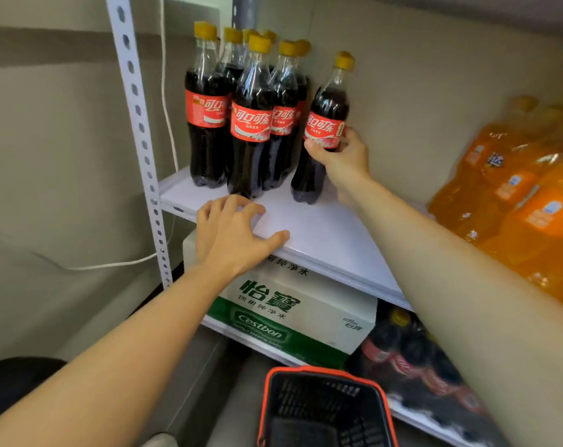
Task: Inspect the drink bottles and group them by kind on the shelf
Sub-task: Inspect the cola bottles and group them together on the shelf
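Observation:
Several cola bottles (pixel 251 124) with red labels and yellow caps stand grouped at the left end of the white shelf (pixel 325 233). Just right of the group, one more cola bottle (pixel 326 111) leans to the right, its base on the shelf. My right hand (pixel 341 156) grips it around the label. My left hand (pixel 231 233) rests flat on the shelf's front edge, fingers spread, holding nothing. Wrapped orange soda bottles (pixel 515 188) fill the shelf's right end.
A white perforated upright (pixel 141 137) bounds the shelf on the left, with a white cable beside it. Below are a green and white water carton (pixel 289 317) and wrapped cola bottles (pixel 412 353). A black basket with an orange rim (pixel 325 411) sits at the bottom.

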A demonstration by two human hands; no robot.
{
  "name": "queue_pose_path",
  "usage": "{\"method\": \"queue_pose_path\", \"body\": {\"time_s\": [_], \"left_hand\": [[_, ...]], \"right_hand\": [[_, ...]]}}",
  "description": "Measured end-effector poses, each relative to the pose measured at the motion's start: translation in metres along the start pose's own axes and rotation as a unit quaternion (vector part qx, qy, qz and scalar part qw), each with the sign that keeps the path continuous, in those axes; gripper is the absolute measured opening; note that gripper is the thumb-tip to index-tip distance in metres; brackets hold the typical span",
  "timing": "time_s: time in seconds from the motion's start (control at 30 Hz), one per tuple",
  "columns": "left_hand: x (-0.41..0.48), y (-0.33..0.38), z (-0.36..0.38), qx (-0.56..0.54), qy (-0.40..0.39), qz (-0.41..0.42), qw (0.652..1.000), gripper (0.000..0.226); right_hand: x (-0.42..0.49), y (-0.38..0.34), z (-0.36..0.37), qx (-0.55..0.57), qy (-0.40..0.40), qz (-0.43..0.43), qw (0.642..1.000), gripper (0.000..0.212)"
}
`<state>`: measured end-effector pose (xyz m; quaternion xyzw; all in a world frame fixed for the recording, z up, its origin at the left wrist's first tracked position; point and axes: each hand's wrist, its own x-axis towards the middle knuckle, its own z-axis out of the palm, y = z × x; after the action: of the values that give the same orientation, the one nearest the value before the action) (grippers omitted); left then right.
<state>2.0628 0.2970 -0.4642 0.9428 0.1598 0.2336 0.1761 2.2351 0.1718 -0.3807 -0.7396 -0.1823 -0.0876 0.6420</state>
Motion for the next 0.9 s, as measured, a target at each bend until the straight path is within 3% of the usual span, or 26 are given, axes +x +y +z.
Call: {"method": "queue_pose_path", "body": {"time_s": [0.13,0.33,0.6,0.77,0.9], "left_hand": [[-0.004,-0.002,0.005,0.012,0.006,0.023,1.0,0.082],[-0.006,-0.006,0.01,0.025,-0.009,0.029,0.999,0.088],[-0.009,-0.011,0.015,-0.003,0.004,0.034,0.999,0.091],[-0.006,-0.013,0.015,-0.153,0.049,-0.038,0.986,0.106],[0.002,-0.013,0.015,-0.111,0.037,-0.012,0.993,0.108]], "right_hand": [[-0.002,0.023,0.0,-0.076,-0.018,0.004,0.997,0.065],[-0.011,0.053,0.004,-0.11,-0.009,-0.016,0.994,0.048],[0.002,0.065,0.022,-0.069,0.014,-0.007,0.997,0.051],[0.013,0.072,0.03,-0.049,0.017,-0.004,0.999,0.049],[0.025,0.081,0.03,-0.053,0.017,-0.006,0.998,0.044]]}}
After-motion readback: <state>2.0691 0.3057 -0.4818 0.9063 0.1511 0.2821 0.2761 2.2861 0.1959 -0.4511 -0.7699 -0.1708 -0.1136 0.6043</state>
